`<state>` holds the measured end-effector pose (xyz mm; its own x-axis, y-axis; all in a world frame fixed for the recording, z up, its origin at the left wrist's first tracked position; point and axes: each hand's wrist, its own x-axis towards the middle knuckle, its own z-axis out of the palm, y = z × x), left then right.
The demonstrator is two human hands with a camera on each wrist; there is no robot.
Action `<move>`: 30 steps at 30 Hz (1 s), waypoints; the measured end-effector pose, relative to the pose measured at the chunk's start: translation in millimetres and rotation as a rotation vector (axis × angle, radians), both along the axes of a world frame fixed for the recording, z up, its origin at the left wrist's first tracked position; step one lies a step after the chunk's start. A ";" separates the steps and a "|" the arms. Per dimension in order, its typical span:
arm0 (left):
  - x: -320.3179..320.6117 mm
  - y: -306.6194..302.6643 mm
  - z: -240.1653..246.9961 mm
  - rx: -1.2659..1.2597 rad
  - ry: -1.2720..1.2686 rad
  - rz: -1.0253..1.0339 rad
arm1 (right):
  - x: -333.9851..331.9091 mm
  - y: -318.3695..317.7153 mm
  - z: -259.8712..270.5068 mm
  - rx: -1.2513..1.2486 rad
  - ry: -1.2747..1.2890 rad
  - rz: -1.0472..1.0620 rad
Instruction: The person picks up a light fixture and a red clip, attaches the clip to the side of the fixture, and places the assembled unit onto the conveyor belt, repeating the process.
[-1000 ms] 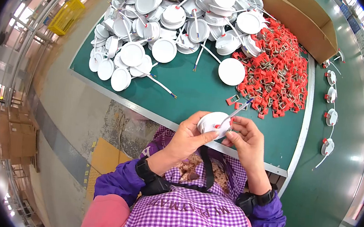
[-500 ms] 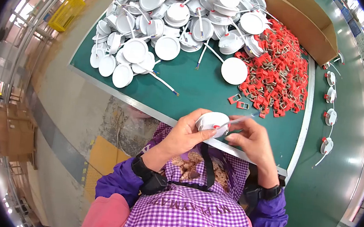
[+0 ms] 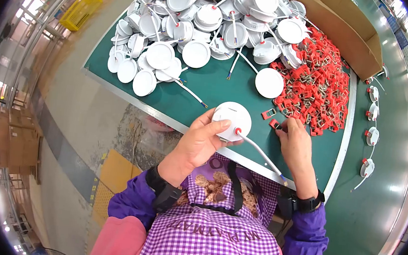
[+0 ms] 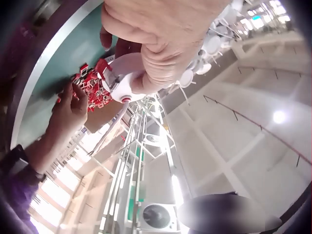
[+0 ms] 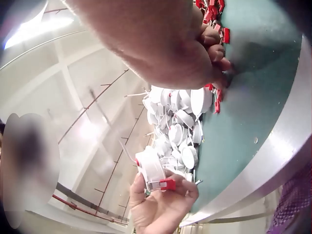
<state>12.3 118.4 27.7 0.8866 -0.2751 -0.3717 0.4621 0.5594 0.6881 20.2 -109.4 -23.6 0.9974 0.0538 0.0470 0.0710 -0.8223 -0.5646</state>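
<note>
My left hand (image 3: 196,141) grips a white round downlight (image 3: 230,114) above the table's front edge, thumb across its back face. A white cable (image 3: 261,153) runs from a red bushing on the lamp towards the lower right. On the lamp's side sits a red spring clip (image 5: 168,185), as the right wrist view shows. My right hand (image 3: 298,145) reaches down to the green table, its thumb and fingertips pinching a loose red clip (image 3: 274,124). Another loose clip (image 3: 268,114) lies just beyond it.
A heap of red clips (image 3: 316,84) spreads past my right hand. Many white downlights (image 3: 196,54) are piled at the back left, and one lamp (image 3: 269,83) lies apart beside the clips. A cardboard box (image 3: 343,33) stands behind. Several lamps (image 3: 371,136) line the green surface at right.
The right hand has left the lamp and moved forward to the loose clips, where it has taken hold of one. My left hand has raised and turned the lamp, its cable now pointing towards me.
</note>
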 end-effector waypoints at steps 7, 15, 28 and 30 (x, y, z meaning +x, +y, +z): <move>3.6 -10.4 -7.2 0.168 0.003 -0.252 | -12.7 -9.2 7.6 0.211 0.003 0.016; 0.8 -33.2 -18.9 0.475 -0.286 -0.293 | -24.2 3.0 29.1 0.753 0.123 -0.184; 1.1 -45.6 -4.1 0.798 -0.451 -0.307 | -37.6 20.7 40.1 0.490 -0.190 -0.085; 1.0 -44.9 -2.6 0.828 -0.504 -0.316 | -38.6 20.7 40.8 0.475 -0.200 -0.085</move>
